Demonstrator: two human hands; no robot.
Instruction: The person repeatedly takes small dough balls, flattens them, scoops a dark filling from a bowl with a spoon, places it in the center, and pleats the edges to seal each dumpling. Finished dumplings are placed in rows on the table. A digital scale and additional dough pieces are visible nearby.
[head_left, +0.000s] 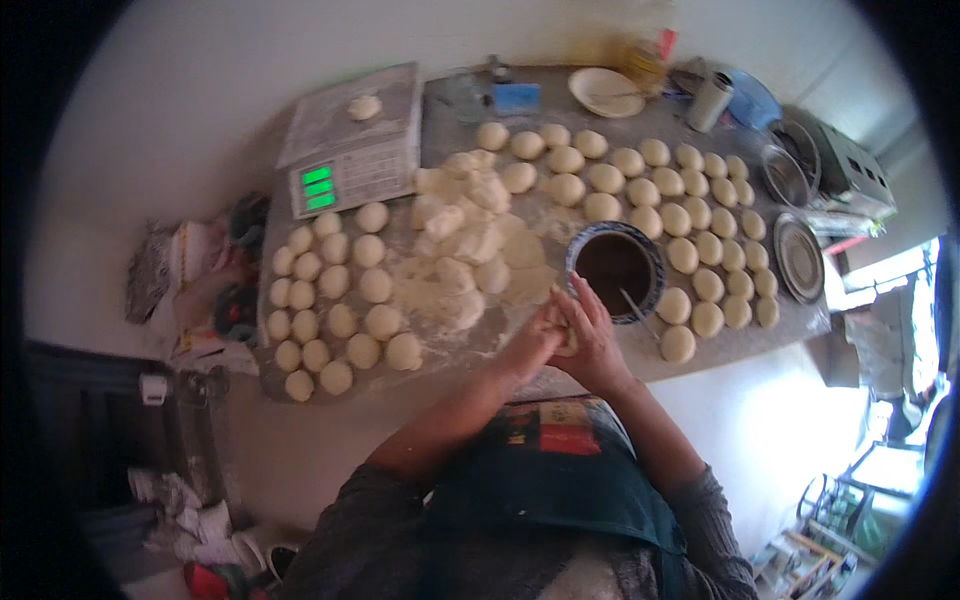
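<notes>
Between my two hands is a piece of pale dough (568, 345), mostly covered by the fingers. My left hand (534, 341) wraps it from the left, and my right hand (596, 341) closes over it from the right. Just beyond the fingers stands a blue-and-white bowl (655, 251) of dark brown filling (609, 266), with a utensil handle (634, 301) leaning out toward the right. Left of the hands, a heap of rough dough pieces (469, 217) lies on the floured table (487, 375).
Round dough balls (707, 285) fill the table's right side; more balls (335, 281) sit at the left. A digital scale (352, 176) holds one dough piece (365, 108). Along the back are a white plate (606, 91) and a can (710, 103). A round metal lid (799, 259) lies far right.
</notes>
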